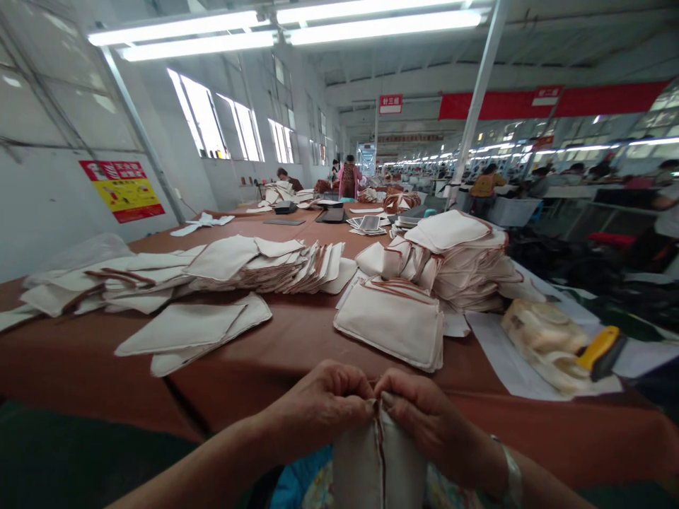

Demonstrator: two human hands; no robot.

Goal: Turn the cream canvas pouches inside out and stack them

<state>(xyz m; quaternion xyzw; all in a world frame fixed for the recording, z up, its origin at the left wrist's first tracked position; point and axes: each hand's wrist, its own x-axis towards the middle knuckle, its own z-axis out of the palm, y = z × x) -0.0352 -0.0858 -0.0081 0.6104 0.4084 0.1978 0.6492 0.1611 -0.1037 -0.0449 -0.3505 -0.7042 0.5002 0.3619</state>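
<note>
Just in front of the table's near edge, a cream fabric piece (356,463) with a brown-edged seam down its middle hangs from both hands. My left hand (332,399) pinches its top at the left of the seam. Close beside it, my right hand (424,410) pinches the top at the right of the seam, thumbs almost touching. The lower end of the piece runs out of view. Beyond my hands lies a stack of cream fabric pieces (390,322) with brown edging. Two loose cream pieces (183,329) lie to the left.
A long row of cream pieces (223,261) crosses the brown table (297,339). A taller pile (467,261) stands at the right, near a plastic-wrapped bundle (546,336) and a yellow-handled tool (599,350). Dark flat pieces (332,214) lie farther back. Other people work in the background.
</note>
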